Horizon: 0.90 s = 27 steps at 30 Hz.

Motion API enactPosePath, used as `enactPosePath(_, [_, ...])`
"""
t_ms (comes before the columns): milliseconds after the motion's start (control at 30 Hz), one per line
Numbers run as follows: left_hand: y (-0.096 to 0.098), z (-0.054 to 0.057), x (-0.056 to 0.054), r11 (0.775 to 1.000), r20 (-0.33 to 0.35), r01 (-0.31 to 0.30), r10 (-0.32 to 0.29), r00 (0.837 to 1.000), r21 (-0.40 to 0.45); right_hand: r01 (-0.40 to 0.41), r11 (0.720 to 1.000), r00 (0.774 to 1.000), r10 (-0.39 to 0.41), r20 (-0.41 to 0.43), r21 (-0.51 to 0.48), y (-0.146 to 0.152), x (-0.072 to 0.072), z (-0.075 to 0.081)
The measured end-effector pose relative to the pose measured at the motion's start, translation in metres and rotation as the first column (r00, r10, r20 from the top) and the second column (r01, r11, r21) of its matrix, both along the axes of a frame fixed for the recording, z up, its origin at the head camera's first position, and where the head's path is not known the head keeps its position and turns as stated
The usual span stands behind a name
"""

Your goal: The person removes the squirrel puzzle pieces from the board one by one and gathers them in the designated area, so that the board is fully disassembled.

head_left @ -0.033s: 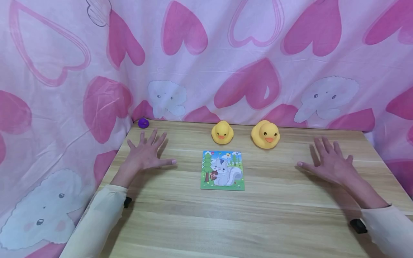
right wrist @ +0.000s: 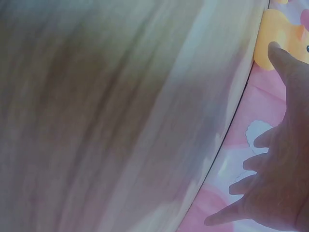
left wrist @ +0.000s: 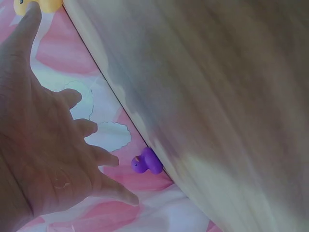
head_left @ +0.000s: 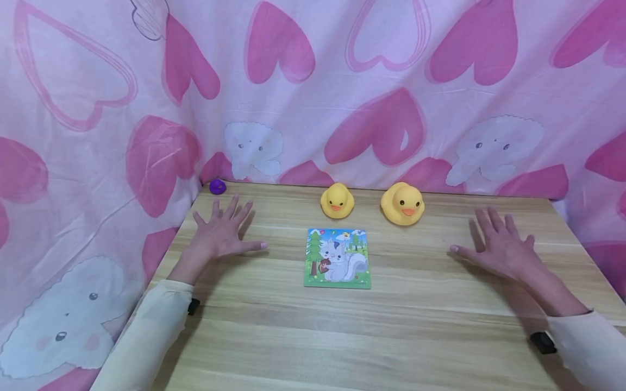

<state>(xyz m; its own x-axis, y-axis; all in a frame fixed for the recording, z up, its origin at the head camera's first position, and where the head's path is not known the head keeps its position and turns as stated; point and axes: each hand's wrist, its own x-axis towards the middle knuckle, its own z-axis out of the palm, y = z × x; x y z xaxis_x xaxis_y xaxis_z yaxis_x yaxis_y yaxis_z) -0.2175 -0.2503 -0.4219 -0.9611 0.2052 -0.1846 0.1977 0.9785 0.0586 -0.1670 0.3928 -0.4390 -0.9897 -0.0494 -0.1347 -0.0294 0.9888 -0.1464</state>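
My left hand [head_left: 218, 234] is spread over the left side of the table, fingers apart and holding nothing. Closest to its fingertips is a small purple rubber duck [head_left: 217, 187] at the back left corner, also seen in the left wrist view [left wrist: 151, 161]. On the right side, my right hand [head_left: 504, 247] has its fingers splayed too, with nothing in it. Between the hands lies a flat square picture puzzle [head_left: 337, 258] showing a grey squirrel with an acorn. Behind it sit a medium yellow rubber duck [head_left: 337, 201] and, to its right, a larger yellow rubber duck [head_left: 403, 204].
The wood-grain table [head_left: 313, 336] runs back to a pink curtain [head_left: 313, 103] printed with hearts and white animals. The curtain also hangs along the left and right sides. A small black device [head_left: 543, 342] sits under the right wrist, another [head_left: 193, 306] under the left.
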Motion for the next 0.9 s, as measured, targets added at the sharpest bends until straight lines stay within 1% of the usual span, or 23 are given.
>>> enactPosePath(133, [0.000, -0.001, 0.001, 1.000, 0.000, 0.005, -0.005, 1.000, -0.018, 0.003, 1.000, 1.000, -0.003, -0.018, -0.006, -0.001, -0.002, 0.002])
enactPosePath(200, [0.001, -0.001, 0.002, 1.000, -0.002, 0.010, -0.010, 1.000, -0.022, 0.003, 1.000, 0.999, -0.003, -0.043, -0.014, -0.004, -0.002, 0.004])
enactPosePath(333, [0.007, -0.003, 0.004, 0.999, -0.002, 0.036, -0.036, 0.999, 0.000, -0.018, 0.999, 0.992, 0.013, -0.125, -0.043, -0.016, -0.002, 0.010])
enactPosePath(400, [0.011, -0.002, 0.006, 0.997, -0.001, 0.069, -0.068, 0.998, 0.030, -0.042, 0.997, 0.983, 0.030, -0.181, -0.062, -0.028, -0.003, 0.012])
enactPosePath(467, [0.017, -0.002, 0.010, 0.991, 0.012, 0.110, -0.111, 0.994, 0.070, -0.069, 0.994, 0.970, 0.047, -0.238, -0.085, -0.043, -0.001, 0.013])
enactPosePath(533, [0.024, -0.001, 0.014, 0.981, 0.028, 0.156, -0.160, 0.987, 0.116, -0.107, 0.988, 0.951, 0.068, -0.302, -0.113, -0.059, 0.000, 0.014])
enactPosePath(667, [0.040, -0.001, 0.022, 0.952, 0.065, 0.228, -0.245, 0.967, 0.202, -0.227, 0.962, 0.896, 0.145, -0.419, -0.152, -0.093, 0.003, 0.016])
enactPosePath(733, [0.048, -0.001, 0.025, 0.939, 0.080, 0.261, -0.284, 0.955, 0.226, -0.287, 0.944, 0.873, 0.188, -0.450, -0.163, -0.110, 0.004, 0.015])
enactPosePath(800, [0.056, 0.001, 0.027, 0.928, 0.097, 0.281, -0.312, 0.945, 0.245, -0.330, 0.929, 0.861, 0.222, -0.458, -0.170, -0.125, 0.004, 0.014])
enactPosePath(900, [0.067, 0.001, 0.029, 0.916, 0.114, 0.310, -0.347, 0.931, 0.256, -0.363, 0.912, 0.862, 0.250, -0.442, -0.192, -0.147, 0.003, 0.013])
